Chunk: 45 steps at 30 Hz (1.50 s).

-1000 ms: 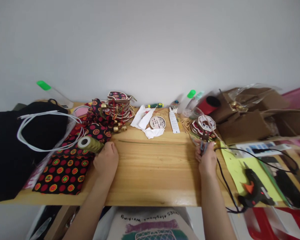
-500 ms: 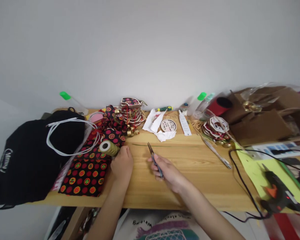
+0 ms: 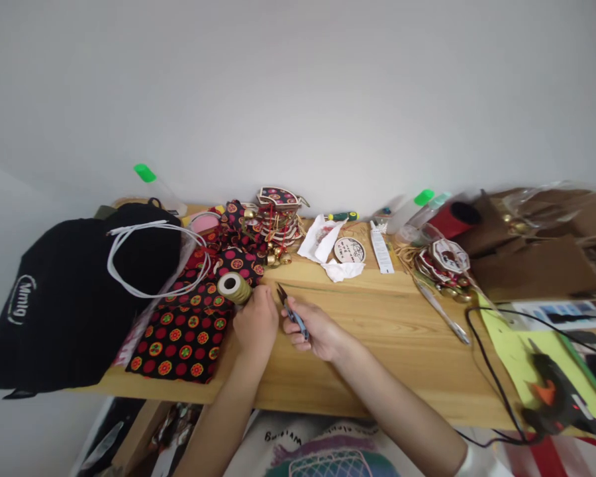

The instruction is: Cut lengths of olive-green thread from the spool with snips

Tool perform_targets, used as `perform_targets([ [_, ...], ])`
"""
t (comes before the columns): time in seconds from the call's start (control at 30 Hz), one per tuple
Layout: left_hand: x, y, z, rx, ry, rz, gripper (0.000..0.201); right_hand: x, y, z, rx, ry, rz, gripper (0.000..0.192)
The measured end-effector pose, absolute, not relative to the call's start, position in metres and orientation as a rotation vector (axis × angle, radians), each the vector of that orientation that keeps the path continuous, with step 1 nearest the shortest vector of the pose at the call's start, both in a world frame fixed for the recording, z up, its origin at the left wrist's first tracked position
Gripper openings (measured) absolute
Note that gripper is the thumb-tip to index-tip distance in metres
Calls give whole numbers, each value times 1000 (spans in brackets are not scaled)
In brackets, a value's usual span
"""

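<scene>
Cutting step in hand, by judgement. Left hand [image 3: 256, 322] pinning olive-gold thread spool [image 3: 234, 288] on wooden counter [image 3: 377, 344], beside dotted black fabric [image 3: 179, 331]. Right hand [image 3: 318, 331] closed around small blue-handled thread snips [image 3: 289, 309], blades near spool. Next: blades set across taut thread.

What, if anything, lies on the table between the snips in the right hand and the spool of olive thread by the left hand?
Only the left hand itself. It rests beside the thread spool, and the snips in the right hand point just past its knuckles. No other object shows in the narrow gap of bare table between them.
</scene>
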<state>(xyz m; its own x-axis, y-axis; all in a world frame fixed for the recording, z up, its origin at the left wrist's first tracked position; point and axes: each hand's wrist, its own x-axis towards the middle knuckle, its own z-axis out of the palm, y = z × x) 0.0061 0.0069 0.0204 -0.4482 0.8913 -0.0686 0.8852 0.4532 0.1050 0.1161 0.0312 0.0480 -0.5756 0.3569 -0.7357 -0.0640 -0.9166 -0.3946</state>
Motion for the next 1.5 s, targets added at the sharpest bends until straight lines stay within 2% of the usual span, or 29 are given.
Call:
perform_targets([
  [1.5, 5, 6, 21, 1583, 2558, 122, 33, 100, 28, 45, -1396, -536, 2393, 28],
])
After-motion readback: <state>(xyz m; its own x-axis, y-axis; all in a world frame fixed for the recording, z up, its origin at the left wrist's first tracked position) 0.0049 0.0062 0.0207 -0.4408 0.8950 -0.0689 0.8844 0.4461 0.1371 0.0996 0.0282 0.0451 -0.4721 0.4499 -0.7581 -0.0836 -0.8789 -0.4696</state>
